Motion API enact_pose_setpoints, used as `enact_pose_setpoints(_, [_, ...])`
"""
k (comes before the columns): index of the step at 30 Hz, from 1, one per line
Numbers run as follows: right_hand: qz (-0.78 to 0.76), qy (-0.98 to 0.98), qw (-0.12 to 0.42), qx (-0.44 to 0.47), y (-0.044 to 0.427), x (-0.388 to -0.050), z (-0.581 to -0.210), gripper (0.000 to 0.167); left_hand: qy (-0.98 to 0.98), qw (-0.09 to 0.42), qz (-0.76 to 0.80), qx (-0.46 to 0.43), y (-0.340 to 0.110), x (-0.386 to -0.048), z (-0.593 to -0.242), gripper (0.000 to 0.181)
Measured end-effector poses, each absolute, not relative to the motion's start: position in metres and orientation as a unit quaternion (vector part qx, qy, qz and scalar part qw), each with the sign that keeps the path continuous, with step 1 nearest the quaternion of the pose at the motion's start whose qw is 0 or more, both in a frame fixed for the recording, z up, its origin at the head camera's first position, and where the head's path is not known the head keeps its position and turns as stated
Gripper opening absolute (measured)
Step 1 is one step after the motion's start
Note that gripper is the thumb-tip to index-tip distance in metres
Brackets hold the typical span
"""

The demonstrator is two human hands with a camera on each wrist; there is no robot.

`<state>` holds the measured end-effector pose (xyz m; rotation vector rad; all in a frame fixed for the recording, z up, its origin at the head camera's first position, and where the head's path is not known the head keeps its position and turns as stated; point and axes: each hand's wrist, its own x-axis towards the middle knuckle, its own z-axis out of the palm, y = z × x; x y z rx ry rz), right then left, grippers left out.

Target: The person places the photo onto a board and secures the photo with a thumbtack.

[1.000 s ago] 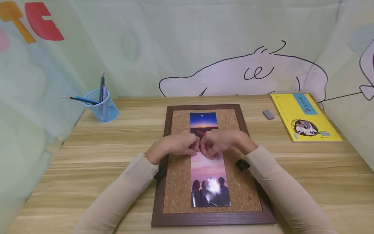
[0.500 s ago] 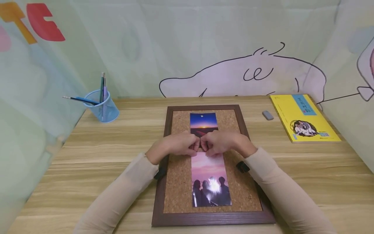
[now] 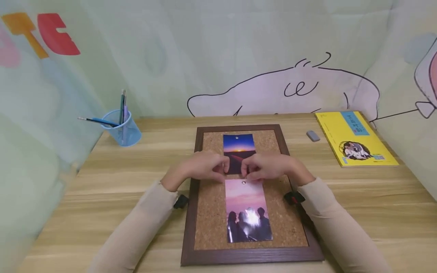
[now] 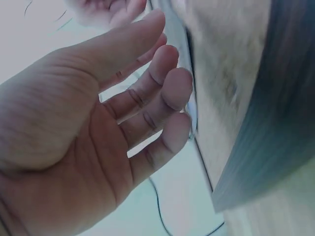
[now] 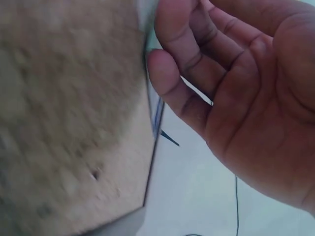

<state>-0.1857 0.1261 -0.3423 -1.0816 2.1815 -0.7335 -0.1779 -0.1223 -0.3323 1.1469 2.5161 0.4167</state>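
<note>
A framed cork board (image 3: 208, 212) lies on the table with two photos on it. The upper one, a sunset road photo (image 3: 239, 146), has a thumbtack (image 3: 237, 138) near its top edge. Below it is a pink-sky photo (image 3: 244, 201) of silhouetted people, with a thumbtack (image 3: 243, 182) at its top. My left hand (image 3: 206, 165) hovers by the left edges of the photos, fingers loosely bent and holding nothing, as the left wrist view shows. My right hand (image 3: 268, 167) is just above and right of the lower tack, its fingers relaxed; nothing shows in its grasp.
A blue mesh pen cup (image 3: 123, 131) with several pencils stands at the back left. At the back right are a grey eraser (image 3: 312, 136) and a yellow book (image 3: 355, 140). A printed cloth backdrop (image 3: 164, 57) hangs behind the table.
My hands, which were together at the lower photo's top edge, have moved apart to left and right. The lower tack and more of the upper photo now show.
</note>
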Motion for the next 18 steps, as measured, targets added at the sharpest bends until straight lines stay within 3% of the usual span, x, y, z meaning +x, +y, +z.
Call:
enact_pose_setpoints(9, [-0.340, 0.803, 0.285, -0.399, 0.139, -0.185, -0.328, 0.006, 0.885, 0.128, 0.202, 0.398, -0.153, -0.178, -0.327, 0.011])
enact_pose_setpoints(18, [-0.341, 0.841, 0.194, -0.373, 0.167, -0.194, -0.307, 0.007, 0.897, 0.086, 0.205, 0.382, -0.163, -0.179, -0.309, 0.013])
